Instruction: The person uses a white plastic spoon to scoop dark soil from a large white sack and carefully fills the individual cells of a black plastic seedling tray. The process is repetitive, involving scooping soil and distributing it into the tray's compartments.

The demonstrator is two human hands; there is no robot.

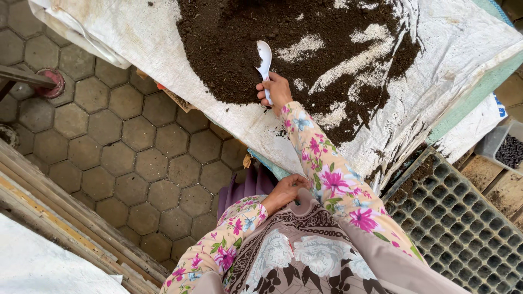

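My right hand [276, 90] grips the handle of a white plastic spoon [264, 59], whose bowl points away from me at the near edge of a heap of dark soil [283, 38]. The soil lies spread on a white woven sheet [163, 43]. My left hand [284, 190] rests against the patterned cloth at my front, its fingers curled on the fabric. Both arms wear floral pink sleeves.
A black seedling tray [463, 218] with several small cells lies at the right, some cells holding soil. A grey tub of dark granules [509, 147] sits at the far right. Hexagonal paving [125, 147] covers the ground; wooden planks [60, 218] run at the lower left.
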